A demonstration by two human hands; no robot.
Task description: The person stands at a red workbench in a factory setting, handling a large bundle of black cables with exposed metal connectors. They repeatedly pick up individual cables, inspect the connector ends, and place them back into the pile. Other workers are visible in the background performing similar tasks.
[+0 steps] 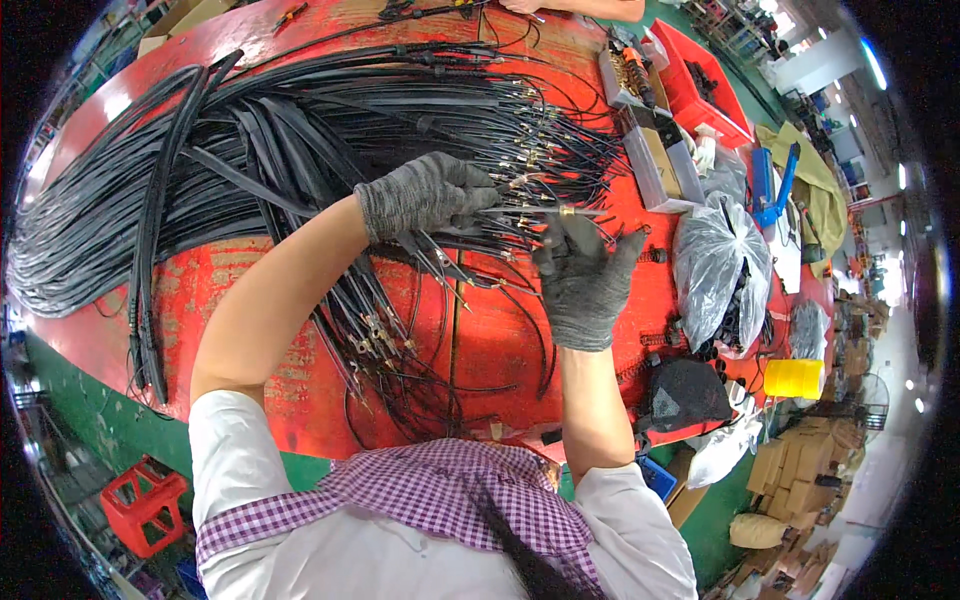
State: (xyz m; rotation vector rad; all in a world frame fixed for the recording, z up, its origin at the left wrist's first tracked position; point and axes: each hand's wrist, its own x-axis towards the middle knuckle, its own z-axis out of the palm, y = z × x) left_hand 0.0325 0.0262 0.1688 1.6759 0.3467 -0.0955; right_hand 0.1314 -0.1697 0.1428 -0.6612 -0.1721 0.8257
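Note:
My left hand (pixel 428 197), in a grey knitted glove, is closed round a black cable near its end, above the front part of a big cable bundle (pixel 330 130). A thin grey length with a brass-coloured fitting (pixel 567 210) sticks out to the right from that hand. My right hand (pixel 588 285), gloved too, is just below the fitting with its fingers spread apart; whether its fingertips touch the fitting I cannot tell. Many cable ends with metal terminals (pixel 530 150) fan out behind both hands. A smaller group of terminal ends (pixel 375 340) lies nearer to me.
The worn red table (pixel 290 390) carries everything. At the right stand a red bin (pixel 690 85), grey trays (pixel 660 160), a blue hand-lever tool (pixel 775 185), a clear plastic bag (pixel 722 260), a black mesh pouch (pixel 690 393) and a yellow spool (pixel 795 379). Another person's arm (pixel 590 8) reaches in at the far edge.

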